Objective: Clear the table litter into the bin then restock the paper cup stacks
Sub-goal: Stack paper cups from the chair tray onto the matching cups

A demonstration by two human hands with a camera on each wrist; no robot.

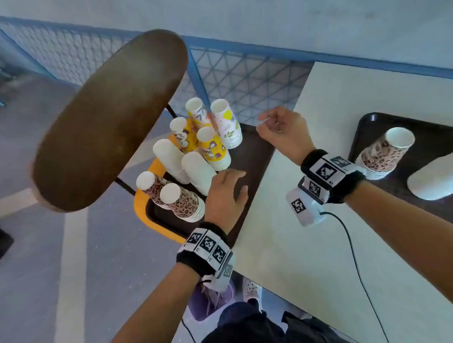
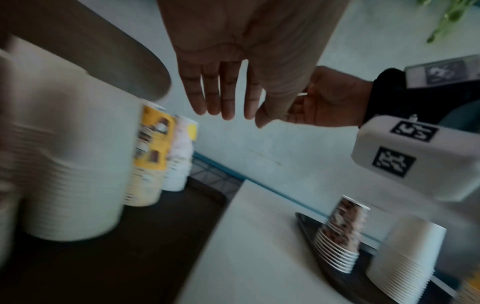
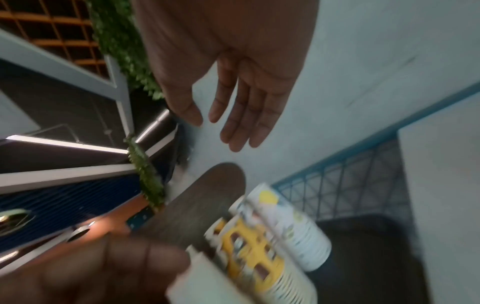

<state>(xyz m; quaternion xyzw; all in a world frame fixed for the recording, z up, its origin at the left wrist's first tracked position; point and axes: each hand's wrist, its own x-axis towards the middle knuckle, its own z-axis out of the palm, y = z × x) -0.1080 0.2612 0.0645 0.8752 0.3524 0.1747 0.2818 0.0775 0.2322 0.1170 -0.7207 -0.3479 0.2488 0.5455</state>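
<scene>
**Both hands empty over the cup trays**

The table fills the 4 o'clock side. A chair at 10 o'clock carries a dark tray packed with upturned cup stacks: two floral at 12, two yellow below them, two white at centre, two leopard at 7. A second tray on the table at 3 o'clock holds one leopard stack and a white stack. The left hand, fingers straight and apart, hovers beside the white stacks, holding nothing. The right hand, fingers loosely spread, hangs empty near the floral stacks
</scene>
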